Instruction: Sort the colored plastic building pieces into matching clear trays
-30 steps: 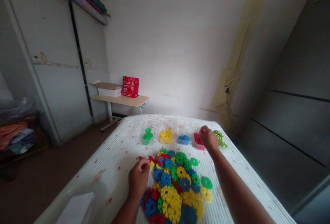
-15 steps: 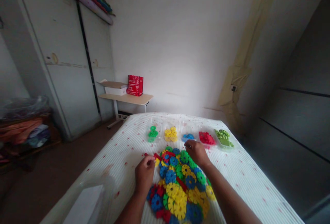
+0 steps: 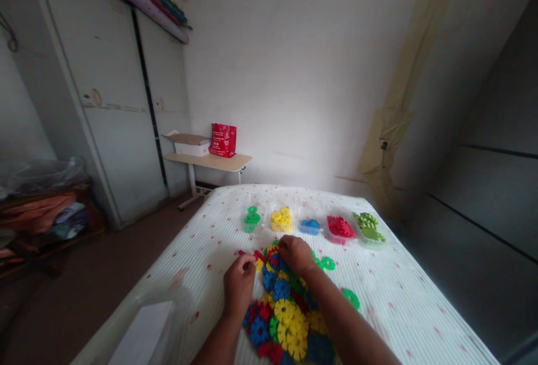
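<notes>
A heap of flower-shaped plastic discs (image 3: 290,320) in yellow, blue, green and red lies on the table. At its left edge is my left hand (image 3: 239,283), its thumb and fingers curled together beside a red strip-shaped piece (image 3: 259,256). Whatever those fingers hold is too small to make out. My right hand (image 3: 297,254) reaches over the far end of the heap, fingers pinched downward among the discs. Its fingertips hide what is between them. Several green discs (image 3: 328,263) lie just right of this hand.
Along the far side stand clear tubs of green discs (image 3: 252,218), yellow pieces (image 3: 281,220), blue pieces (image 3: 310,226), red pieces (image 3: 339,227) and light green pieces (image 3: 368,226). A clear container (image 3: 179,312) with a white block sits front left. A red bag (image 3: 223,140) stands on a side table.
My right hand has moved left and nearer, from in front of the blue tub to the far end of the heap. My left hand stays almost in place. The view has shifted slightly.
</notes>
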The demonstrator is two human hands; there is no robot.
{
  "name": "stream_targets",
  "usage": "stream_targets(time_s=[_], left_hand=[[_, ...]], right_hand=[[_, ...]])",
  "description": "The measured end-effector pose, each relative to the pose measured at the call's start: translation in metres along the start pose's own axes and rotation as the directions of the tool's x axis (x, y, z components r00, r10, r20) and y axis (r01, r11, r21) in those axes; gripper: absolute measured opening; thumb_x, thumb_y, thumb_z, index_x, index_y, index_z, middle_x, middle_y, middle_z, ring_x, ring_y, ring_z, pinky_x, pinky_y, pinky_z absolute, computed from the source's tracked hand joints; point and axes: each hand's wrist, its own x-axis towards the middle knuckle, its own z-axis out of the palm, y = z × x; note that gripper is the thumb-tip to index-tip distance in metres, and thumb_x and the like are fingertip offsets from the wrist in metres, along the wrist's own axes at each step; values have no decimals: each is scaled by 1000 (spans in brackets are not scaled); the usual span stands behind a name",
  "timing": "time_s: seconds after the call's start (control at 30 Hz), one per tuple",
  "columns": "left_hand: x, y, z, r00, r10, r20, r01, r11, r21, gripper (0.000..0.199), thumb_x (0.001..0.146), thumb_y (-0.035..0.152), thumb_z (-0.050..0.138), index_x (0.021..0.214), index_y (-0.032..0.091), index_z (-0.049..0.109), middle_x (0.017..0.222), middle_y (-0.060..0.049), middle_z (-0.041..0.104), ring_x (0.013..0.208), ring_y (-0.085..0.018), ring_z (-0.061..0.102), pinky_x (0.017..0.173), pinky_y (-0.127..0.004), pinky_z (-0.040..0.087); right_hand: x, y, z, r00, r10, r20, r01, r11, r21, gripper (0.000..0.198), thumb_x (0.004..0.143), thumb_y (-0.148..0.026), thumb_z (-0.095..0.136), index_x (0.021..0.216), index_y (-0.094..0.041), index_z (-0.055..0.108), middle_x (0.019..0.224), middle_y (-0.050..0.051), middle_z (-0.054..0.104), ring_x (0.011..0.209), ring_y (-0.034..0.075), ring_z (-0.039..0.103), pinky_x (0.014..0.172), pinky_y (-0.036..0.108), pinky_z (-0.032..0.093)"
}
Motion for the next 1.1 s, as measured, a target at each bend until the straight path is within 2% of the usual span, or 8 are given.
stream_targets(time_s=[0.1,0.3,0.47,0.6,0.7,0.8,0.97,1.1], left_hand=[[0,1,0,1000,-6,8,6,1000,16,20,71,28,45,73,20,64,75,-3,70,73,-17,63,71,-26,47],[-1,3,-1,1000,-15,13,15,1000,22,21,70,29,45,72,20,63,73,-2,70,71,-17,63,69,-27,47],[-1,3,-2,1000,-6,3,6,1000,8,22,70,31,46,73,19,64,73,-3,70,70,-17,64,68,-26,48],[0,1,-1,1000,-22,6,22,1000,-6,22,69,31,46,74,20,65,72,-2,70,70,-18,64,65,-25,48],[0,0,-1,998,-51,22,51,999,-6,23,69,33,47,75,20,65,64,-1,68,63,-17,63,59,-24,47],[0,1,0,997,-69,22,69,998,-5,23,69,34,47,74,20,65,58,0,65,59,-17,61,56,-23,46],[0,5,-1,997,-74,8,74,997,-5,22,67,35,48,70,20,64,56,1,64,58,-16,61,56,-23,45],[0,6,-2,997,-71,9,72,997,-8,23,67,33,46,71,20,64,60,0,66,60,-16,61,58,-23,46]], right_hand=[[3,0,-3,998,54,-23,-55,998,-22,27,81,-21,43,101,-21,61,97,6,68,88,16,62,66,22,39],[12,-12,5,994,97,46,-94,993,-75,24,74,-22,51,91,-17,66,95,12,69,87,22,63,65,26,43],[12,-17,9,995,75,64,-69,994,-88,25,73,-22,51,91,-15,67,96,15,68,88,24,64,67,29,45],[10,-8,-2,998,50,37,-48,997,-63,22,71,-19,52,86,-16,68,90,12,70,83,21,64,64,25,42],[10,12,-24,997,70,-40,-71,997,-30,21,72,-18,50,83,-18,68,84,7,71,79,16,64,60,20,39],[12,46,-56,977,146,-154,-149,989,-7,21,74,-19,50,85,-17,67,81,6,70,74,14,63,58,20,36],[27,107,-103,869,351,-348,-368,930,18,26,78,-21,44,91,-13,66,85,12,69,77,19,62,59,23,36],[43,130,-114,815,412,-407,-435,900,40,36,78,-25,47,106,-8,61,98,17,66,88,22,61,66,25,39]])
